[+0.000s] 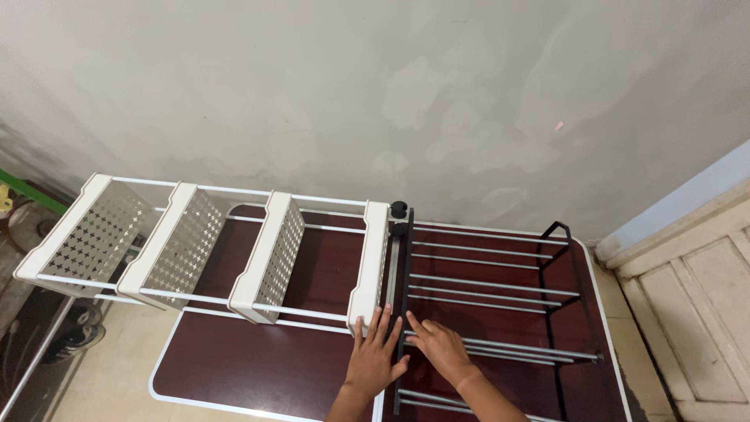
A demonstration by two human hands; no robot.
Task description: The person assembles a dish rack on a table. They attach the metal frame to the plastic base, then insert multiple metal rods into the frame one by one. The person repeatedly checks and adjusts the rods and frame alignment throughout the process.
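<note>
Both hands flat, fingers spread, gripping nothing. Left hand (373, 355) presses white perforated rack's (211, 250) end panel; right hand (439, 348) pins black tube rack (484, 305). Both racks lie sideways on maroon desk (258, 367), steadied end-to-end.

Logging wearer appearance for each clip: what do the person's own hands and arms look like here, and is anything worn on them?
Both are bare. The left hand and right hand have no gloves, and no rings or watch can be seen. The forearms that show at the bottom edge have no sleeves; nothing covers them up to the frame's edge. Fingernails are short and unpainted as far as the view allows. No markings are visible.
</note>
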